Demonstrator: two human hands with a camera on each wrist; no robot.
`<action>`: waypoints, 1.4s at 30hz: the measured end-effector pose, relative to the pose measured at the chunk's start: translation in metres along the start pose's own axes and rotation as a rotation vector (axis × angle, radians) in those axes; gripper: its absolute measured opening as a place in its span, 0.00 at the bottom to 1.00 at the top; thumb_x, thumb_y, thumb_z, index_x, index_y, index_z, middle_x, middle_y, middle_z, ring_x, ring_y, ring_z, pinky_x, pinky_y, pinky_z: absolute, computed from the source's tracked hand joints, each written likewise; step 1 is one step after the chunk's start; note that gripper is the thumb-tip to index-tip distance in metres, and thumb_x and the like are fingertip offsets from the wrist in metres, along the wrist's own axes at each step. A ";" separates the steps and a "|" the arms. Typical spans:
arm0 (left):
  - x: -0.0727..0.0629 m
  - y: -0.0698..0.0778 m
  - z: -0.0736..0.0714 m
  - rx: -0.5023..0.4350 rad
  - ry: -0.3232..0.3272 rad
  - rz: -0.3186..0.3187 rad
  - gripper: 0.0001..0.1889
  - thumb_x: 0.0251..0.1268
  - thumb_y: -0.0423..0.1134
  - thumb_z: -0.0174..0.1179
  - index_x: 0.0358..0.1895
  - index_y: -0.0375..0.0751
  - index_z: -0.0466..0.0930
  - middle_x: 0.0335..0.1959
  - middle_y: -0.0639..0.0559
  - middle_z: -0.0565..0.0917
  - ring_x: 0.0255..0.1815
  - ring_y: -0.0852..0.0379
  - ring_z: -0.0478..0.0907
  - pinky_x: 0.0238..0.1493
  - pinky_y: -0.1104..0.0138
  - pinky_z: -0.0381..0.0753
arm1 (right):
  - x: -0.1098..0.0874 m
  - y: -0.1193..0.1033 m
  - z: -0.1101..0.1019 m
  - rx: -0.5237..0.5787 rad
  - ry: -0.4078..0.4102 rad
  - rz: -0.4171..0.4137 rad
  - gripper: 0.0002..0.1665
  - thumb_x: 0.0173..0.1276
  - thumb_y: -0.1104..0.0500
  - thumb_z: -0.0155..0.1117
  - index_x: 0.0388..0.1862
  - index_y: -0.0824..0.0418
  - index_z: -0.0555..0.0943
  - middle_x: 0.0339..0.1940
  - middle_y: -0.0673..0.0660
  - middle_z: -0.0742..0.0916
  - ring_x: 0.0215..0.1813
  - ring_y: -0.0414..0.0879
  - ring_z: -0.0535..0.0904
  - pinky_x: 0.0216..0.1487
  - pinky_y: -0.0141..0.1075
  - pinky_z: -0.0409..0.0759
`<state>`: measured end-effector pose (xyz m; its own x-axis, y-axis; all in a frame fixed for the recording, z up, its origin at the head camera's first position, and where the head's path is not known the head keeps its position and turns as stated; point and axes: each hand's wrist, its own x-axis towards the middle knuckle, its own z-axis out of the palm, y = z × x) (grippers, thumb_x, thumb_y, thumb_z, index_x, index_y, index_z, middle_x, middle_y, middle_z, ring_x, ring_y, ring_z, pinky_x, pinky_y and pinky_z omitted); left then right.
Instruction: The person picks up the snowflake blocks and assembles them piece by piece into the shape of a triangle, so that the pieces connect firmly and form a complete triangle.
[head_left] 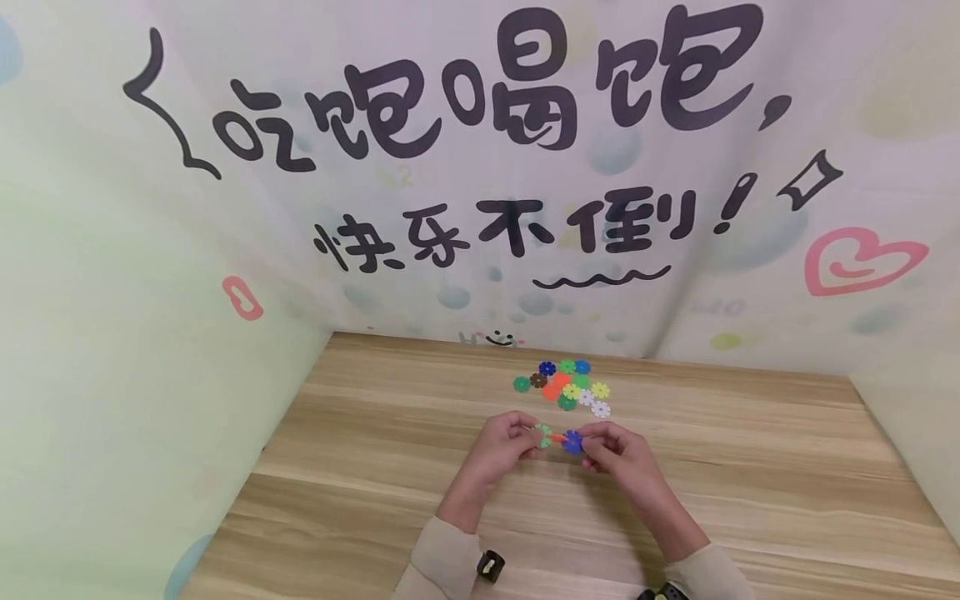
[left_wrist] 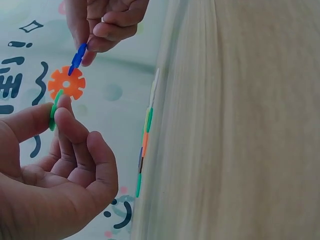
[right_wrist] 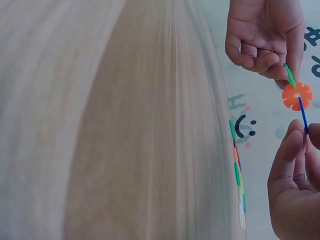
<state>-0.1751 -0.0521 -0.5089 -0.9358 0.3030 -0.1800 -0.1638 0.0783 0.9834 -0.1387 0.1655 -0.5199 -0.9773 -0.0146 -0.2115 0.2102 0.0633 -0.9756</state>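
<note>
My left hand (head_left: 504,448) pinches a green notched disc (left_wrist: 53,116) between thumb and fingertips. With thumb and fingers my right hand (head_left: 621,454) pinches a blue notched disc (head_left: 572,442). Between them is an orange notched disc (left_wrist: 66,84), joined at its slots to the green disc on one side and the blue one on the other. In the left wrist view the orange disc faces the camera, while the green and blue discs are seen edge-on. The three are held up above the table.
Several loose notched discs lie beyond the hands on the wooden table (head_left: 360,450), among them a brown disc (head_left: 538,381), a yellow disc (head_left: 601,390) and a white disc (head_left: 601,409). A printed cloth wall (head_left: 465,183) stands at the table's back edge.
</note>
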 end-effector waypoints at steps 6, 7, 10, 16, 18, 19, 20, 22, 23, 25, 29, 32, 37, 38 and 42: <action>0.001 -0.002 -0.001 -0.018 -0.004 0.010 0.08 0.70 0.34 0.62 0.46 0.33 0.80 0.30 0.49 0.84 0.37 0.43 0.83 0.44 0.52 0.84 | 0.000 0.001 0.000 -0.002 -0.009 -0.011 0.14 0.73 0.62 0.63 0.52 0.69 0.80 0.39 0.62 0.85 0.38 0.49 0.82 0.44 0.42 0.85; 0.001 -0.002 -0.001 -0.025 -0.003 0.010 0.08 0.70 0.34 0.62 0.46 0.33 0.80 0.29 0.49 0.84 0.36 0.43 0.83 0.44 0.52 0.84 | 0.000 0.001 0.001 -0.002 -0.009 -0.013 0.14 0.73 0.62 0.63 0.52 0.69 0.80 0.38 0.62 0.85 0.37 0.49 0.82 0.43 0.42 0.85; 0.001 -0.003 -0.001 -0.037 -0.005 0.011 0.08 0.70 0.34 0.62 0.46 0.33 0.80 0.29 0.50 0.84 0.35 0.45 0.82 0.44 0.52 0.84 | 0.000 0.001 0.002 -0.005 -0.005 -0.015 0.13 0.73 0.62 0.63 0.51 0.70 0.80 0.38 0.62 0.85 0.37 0.49 0.82 0.43 0.42 0.85; 0.000 -0.004 -0.003 -0.049 -0.008 0.012 0.09 0.71 0.35 0.62 0.47 0.33 0.79 0.30 0.47 0.84 0.34 0.47 0.82 0.45 0.52 0.84 | 0.002 0.001 0.000 -0.024 0.018 -0.006 0.14 0.76 0.59 0.61 0.53 0.68 0.80 0.39 0.63 0.84 0.38 0.49 0.81 0.43 0.41 0.84; 0.000 -0.004 -0.003 -0.039 -0.002 0.015 0.09 0.71 0.35 0.62 0.48 0.33 0.78 0.31 0.43 0.85 0.34 0.46 0.82 0.45 0.51 0.84 | 0.004 0.000 -0.002 -0.033 0.046 0.001 0.16 0.77 0.58 0.59 0.55 0.68 0.79 0.40 0.65 0.83 0.38 0.49 0.80 0.43 0.40 0.84; 0.000 -0.004 -0.004 -0.034 0.002 0.015 0.09 0.71 0.35 0.62 0.48 0.34 0.79 0.32 0.41 0.85 0.34 0.46 0.82 0.46 0.51 0.83 | 0.006 -0.001 -0.004 -0.038 0.064 0.005 0.17 0.77 0.56 0.58 0.56 0.67 0.78 0.40 0.65 0.83 0.38 0.50 0.80 0.43 0.39 0.84; -0.001 -0.004 -0.004 -0.028 0.005 0.018 0.09 0.71 0.35 0.62 0.48 0.34 0.79 0.33 0.39 0.85 0.34 0.46 0.82 0.46 0.51 0.83 | 0.008 -0.002 -0.005 -0.041 0.082 0.003 0.18 0.78 0.56 0.57 0.57 0.67 0.78 0.41 0.66 0.82 0.38 0.50 0.80 0.42 0.39 0.84; -0.001 -0.003 -0.004 -0.018 0.011 0.020 0.09 0.71 0.36 0.62 0.48 0.34 0.79 0.35 0.36 0.85 0.33 0.47 0.82 0.46 0.51 0.83 | 0.012 -0.004 -0.008 -0.039 0.115 -0.003 0.20 0.78 0.54 0.56 0.60 0.67 0.76 0.41 0.66 0.82 0.38 0.50 0.80 0.43 0.39 0.84; -0.002 -0.003 -0.005 -0.016 0.012 0.022 0.10 0.70 0.35 0.62 0.48 0.34 0.79 0.36 0.34 0.85 0.32 0.48 0.82 0.46 0.50 0.83 | 0.014 -0.004 -0.010 -0.040 0.129 -0.011 0.20 0.78 0.54 0.56 0.61 0.67 0.75 0.42 0.66 0.81 0.38 0.50 0.80 0.43 0.40 0.84; -0.002 -0.002 -0.005 -0.021 0.012 0.016 0.10 0.71 0.36 0.62 0.49 0.34 0.79 0.37 0.34 0.85 0.32 0.50 0.82 0.46 0.51 0.83 | 0.018 -0.006 -0.012 -0.041 0.152 -0.029 0.21 0.78 0.54 0.57 0.62 0.66 0.74 0.42 0.66 0.81 0.38 0.50 0.80 0.43 0.41 0.84; -0.002 -0.001 -0.005 -0.036 0.010 0.001 0.10 0.71 0.36 0.62 0.49 0.34 0.79 0.36 0.38 0.85 0.31 0.53 0.81 0.45 0.52 0.84 | 0.027 -0.005 -0.017 -0.090 0.180 -0.048 0.21 0.78 0.55 0.57 0.64 0.63 0.74 0.44 0.69 0.80 0.38 0.49 0.80 0.43 0.42 0.84; -0.001 -0.002 -0.005 -0.032 0.005 0.009 0.10 0.71 0.35 0.61 0.49 0.34 0.79 0.35 0.38 0.85 0.31 0.52 0.82 0.45 0.52 0.84 | 0.034 -0.001 -0.020 -0.147 0.198 -0.030 0.21 0.78 0.54 0.58 0.65 0.60 0.73 0.44 0.69 0.81 0.38 0.48 0.79 0.42 0.38 0.83; -0.006 0.005 -0.005 -0.010 0.001 0.038 0.09 0.71 0.33 0.61 0.48 0.31 0.78 0.35 0.34 0.85 0.31 0.51 0.81 0.43 0.54 0.84 | 0.044 0.009 -0.025 -0.170 0.220 0.014 0.21 0.77 0.54 0.59 0.65 0.59 0.74 0.39 0.63 0.81 0.37 0.47 0.79 0.38 0.33 0.81; -0.009 0.009 -0.004 -0.008 0.001 0.045 0.09 0.71 0.32 0.60 0.48 0.30 0.78 0.34 0.34 0.84 0.30 0.53 0.80 0.42 0.55 0.84 | 0.045 0.010 -0.026 -0.167 0.224 0.020 0.22 0.77 0.54 0.59 0.65 0.59 0.74 0.39 0.62 0.81 0.37 0.47 0.79 0.37 0.33 0.81; -0.018 0.025 -0.003 -0.004 0.003 0.043 0.09 0.71 0.29 0.58 0.48 0.26 0.76 0.31 0.38 0.84 0.27 0.61 0.77 0.37 0.63 0.83 | 0.050 0.012 -0.029 -0.166 0.235 0.037 0.21 0.77 0.54 0.58 0.65 0.58 0.74 0.39 0.60 0.81 0.37 0.49 0.79 0.38 0.33 0.81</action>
<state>-0.1630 -0.0585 -0.4807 -0.9428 0.3036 -0.1372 -0.1243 0.0617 0.9903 -0.1858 0.1945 -0.5408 -0.9527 0.2215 -0.2080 0.2570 0.2223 -0.9405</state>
